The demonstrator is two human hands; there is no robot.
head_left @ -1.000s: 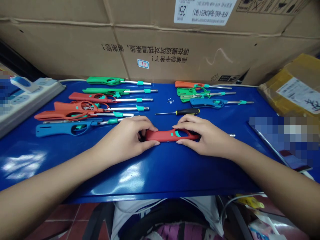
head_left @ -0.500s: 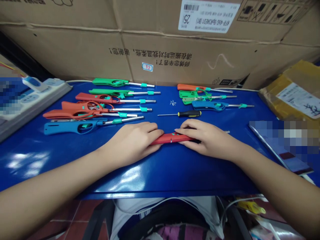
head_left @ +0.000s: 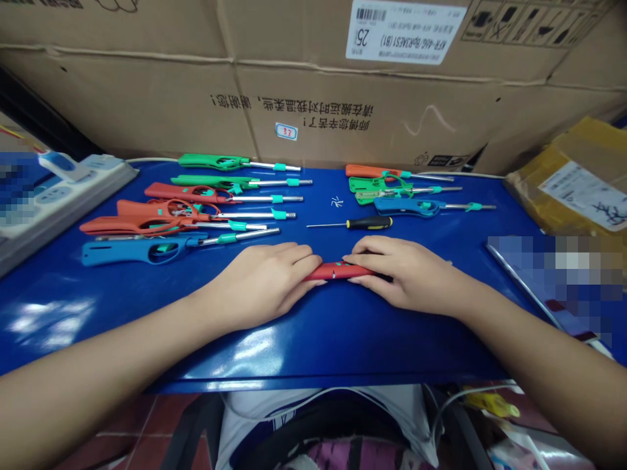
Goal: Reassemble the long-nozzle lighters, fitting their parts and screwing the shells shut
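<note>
Between both hands lies a red gas lighter (head_left: 336, 271), seen edge-on, with much of its length hidden under the fingers. My left hand (head_left: 274, 277) grips its left end, thumb below and fingers over the top. My right hand (head_left: 404, 271) pinches the other end, and a bit of metal tip shows beyond it. Just past the hands, a black and yellow screwdriver (head_left: 369, 223) points left. Behind it is a small heap of screws (head_left: 337, 202).
Several green, red and blue lighters, including a blue lighter (head_left: 140, 250), lie in a row at left. More lie at back right, with another blue lighter (head_left: 409, 207). A power strip (head_left: 63, 189), cardboard box (head_left: 304, 85) and taped parcel (head_left: 578, 176) border the table (head_left: 313, 356).
My left hand has shifted slightly right along the red lighter, covering a little more of its left end. The right hand keeps its grip. The camera view has moved a little.
</note>
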